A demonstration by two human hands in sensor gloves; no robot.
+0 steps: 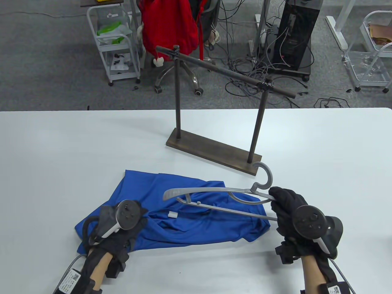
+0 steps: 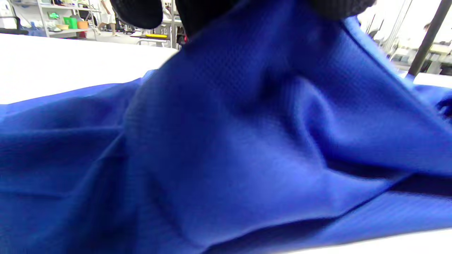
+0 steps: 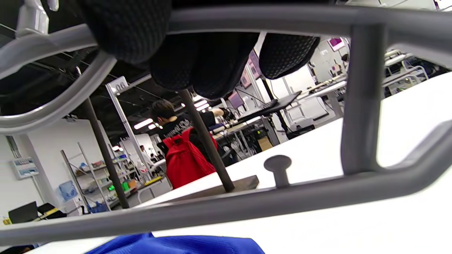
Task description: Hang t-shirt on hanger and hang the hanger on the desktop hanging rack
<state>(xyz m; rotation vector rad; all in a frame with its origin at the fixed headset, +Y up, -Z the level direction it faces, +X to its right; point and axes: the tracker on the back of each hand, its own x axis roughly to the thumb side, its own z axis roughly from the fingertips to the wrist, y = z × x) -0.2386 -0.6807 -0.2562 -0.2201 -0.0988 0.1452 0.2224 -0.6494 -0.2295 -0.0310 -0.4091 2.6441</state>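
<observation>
A blue t-shirt [image 1: 183, 211] lies crumpled on the white table [image 1: 61, 153], with a white label near its collar. My left hand [image 1: 134, 217] pinches the cloth at the shirt's left side, and the left wrist view shows the blue t-shirt [image 2: 247, 141] lifted in a fold under my fingertips [image 2: 137, 14]. My right hand [image 1: 280, 202] grips the right end of a grey hanger [image 1: 214, 193], held above the shirt with its hook up. The right wrist view has my fingers [image 3: 204, 67] curled over the hanger [image 3: 212, 208]. The dark hanging rack [image 1: 214, 153] stands behind, bare.
Beyond the table's far edge are a chair with a red bag [image 1: 168, 27], a white trolley [image 1: 116, 46], cables and a black computer tower [image 1: 294, 33]. In the right wrist view a person [image 3: 169, 120] sits in the background.
</observation>
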